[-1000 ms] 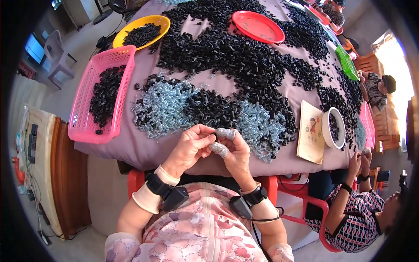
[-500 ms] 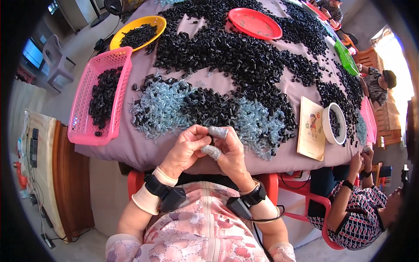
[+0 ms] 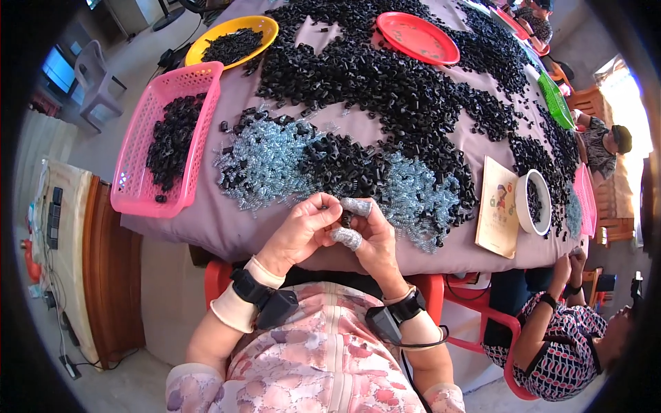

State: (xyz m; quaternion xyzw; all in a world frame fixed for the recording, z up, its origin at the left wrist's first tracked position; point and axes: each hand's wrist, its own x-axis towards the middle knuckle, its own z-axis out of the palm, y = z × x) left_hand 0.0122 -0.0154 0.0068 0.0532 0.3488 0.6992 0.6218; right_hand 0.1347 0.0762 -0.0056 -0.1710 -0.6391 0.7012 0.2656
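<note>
Both hands meet over the table's near edge. My right hand [image 3: 377,244], its thumb and forefinger wrapped in grey tape, grips a small black plastic part [image 3: 345,219] between those two tips. Close against it, my left hand [image 3: 297,234] is closed in a pinch; whatever lies between its fingertips is too small to make out. Just beyond the hands lie a pile of clear bluish coil springs [image 3: 265,162] on the left and another spring pile [image 3: 420,196] on the right. Between them spreads a heap of black plastic parts [image 3: 344,165].
A pink basket [image 3: 124,175] with black parts stands at left, a yellow plate [image 3: 196,56] behind it. Farther back is a red plate [image 3: 418,38]. To the right are a booklet [image 3: 497,210] and white bowl [image 3: 544,199]. A co-worker [image 3: 564,344] sits at right.
The view has shifted slightly, so the table's things sit farther right. My hands stay together, and the black part shows more plainly between the taped fingers.
</note>
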